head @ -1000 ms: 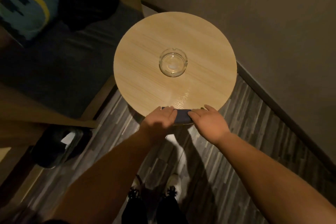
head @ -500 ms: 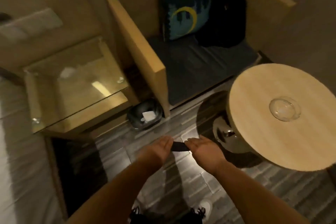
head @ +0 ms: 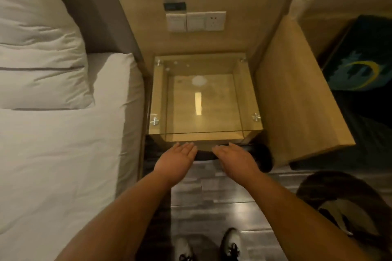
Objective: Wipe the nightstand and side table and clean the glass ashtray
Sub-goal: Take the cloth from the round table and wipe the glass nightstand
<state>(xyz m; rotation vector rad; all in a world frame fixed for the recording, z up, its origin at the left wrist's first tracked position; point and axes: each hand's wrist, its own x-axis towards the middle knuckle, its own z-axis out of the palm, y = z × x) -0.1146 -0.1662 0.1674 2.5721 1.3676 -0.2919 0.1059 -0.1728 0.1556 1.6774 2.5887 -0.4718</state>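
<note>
The nightstand (head: 203, 99) stands straight ahead, a wooden box with a clear glass top held by metal studs at the corners. My left hand (head: 177, 160) and my right hand (head: 235, 160) hover side by side just before its front edge, fingers stretched forward. A dark cloth (head: 204, 154) spans the gap between them, and each hand holds one end. The glass ashtray is out of view. Nothing lies on the glass top.
A bed with white linen (head: 63, 133) borders the nightstand on the left. A wooden partition (head: 297, 101) of the bench rises on the right, with a black bin (head: 264, 160) at its foot. Switches and a socket (head: 196, 21) sit on the wall behind. A dark round shape (head: 339, 203) fills the lower right.
I have turned from the round side table to face the nightstand. Both hands carried the dark cloth along and now sit at the nightstand's front edge. The table top and ashtray left the view.
</note>
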